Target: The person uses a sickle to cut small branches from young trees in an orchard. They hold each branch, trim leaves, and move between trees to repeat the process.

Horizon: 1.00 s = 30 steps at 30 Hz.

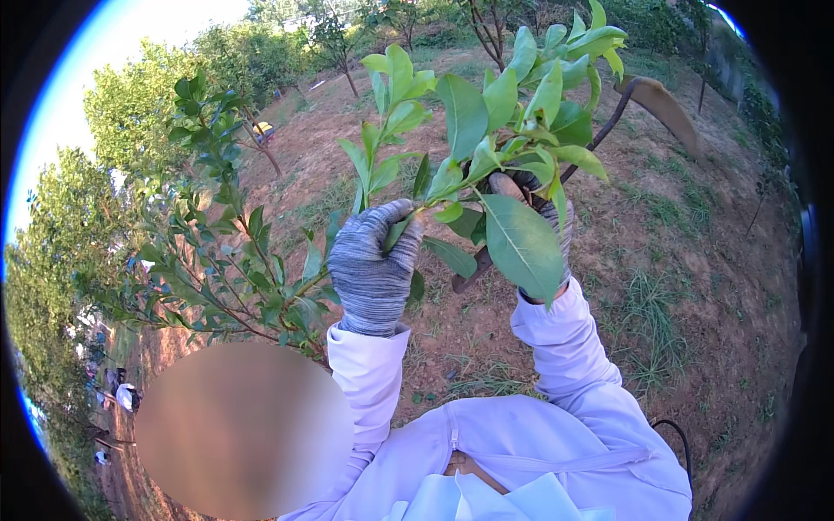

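Observation:
My left hand (374, 264), in a grey knitted glove, pinches the stem of a leafy green branch (502, 107) between thumb and fingers. The branch spreads up and right, and its large leaves hide much of my right hand (561, 228). That hand, gloved with a bare fingertip showing, is closed around the handle of a curved-bladed hand tool (658, 111), a hoe or a sickle. The handle's end pokes out below the leaves, while the bent neck and broad brown blade reach to the upper right.
A shrub or young tree (254, 260) with several branches stands at my left. Reddish-brown soil (469, 332) with grass tufts (651, 319) slopes ahead, with slim trees (342, 49) farther off. A blurred oval covers the lower left. A black cord (681, 436) curves beside my right side.

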Motion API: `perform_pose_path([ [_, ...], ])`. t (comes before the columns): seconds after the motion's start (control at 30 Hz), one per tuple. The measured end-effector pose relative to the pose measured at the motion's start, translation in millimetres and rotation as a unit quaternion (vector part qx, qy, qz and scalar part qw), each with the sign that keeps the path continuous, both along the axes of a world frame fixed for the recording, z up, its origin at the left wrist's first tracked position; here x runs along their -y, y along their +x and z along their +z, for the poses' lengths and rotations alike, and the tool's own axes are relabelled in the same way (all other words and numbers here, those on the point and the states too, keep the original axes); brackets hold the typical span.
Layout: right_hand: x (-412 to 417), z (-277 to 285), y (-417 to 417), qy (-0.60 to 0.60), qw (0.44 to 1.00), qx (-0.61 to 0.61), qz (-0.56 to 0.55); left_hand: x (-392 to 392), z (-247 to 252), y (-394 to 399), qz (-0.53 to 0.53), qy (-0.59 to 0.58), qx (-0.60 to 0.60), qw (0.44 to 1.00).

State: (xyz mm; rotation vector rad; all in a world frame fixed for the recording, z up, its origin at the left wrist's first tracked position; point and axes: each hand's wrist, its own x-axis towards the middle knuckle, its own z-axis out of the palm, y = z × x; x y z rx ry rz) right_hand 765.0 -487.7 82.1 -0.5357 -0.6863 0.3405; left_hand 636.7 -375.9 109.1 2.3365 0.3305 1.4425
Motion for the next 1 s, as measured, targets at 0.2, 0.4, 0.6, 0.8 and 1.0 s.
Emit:
perform_pose_path([
  [0.2,7,3,3,-0.013,0.999,0.035,0.016,2,2,-3,-0.011,-0.005,0.000,1.000],
  [0.4,10,-3,7,-0.035,0.996,0.021,-0.074,7,0,-3,-0.017,-0.003,-0.002,1.000],
  [0.6,21,6,4,-0.040,0.999,-0.008,-0.028,10,-4,-3,-0.033,-0.002,0.010,0.999],
  [0.8,19,1,6,-0.033,0.996,0.048,-0.065,13,-5,-4,-0.030,0.024,0.013,0.999],
  [1.0,16,-8,17,-0.080,0.994,0.045,-0.067,14,-1,-6,-0.027,0.016,-0.007,0.999],
])
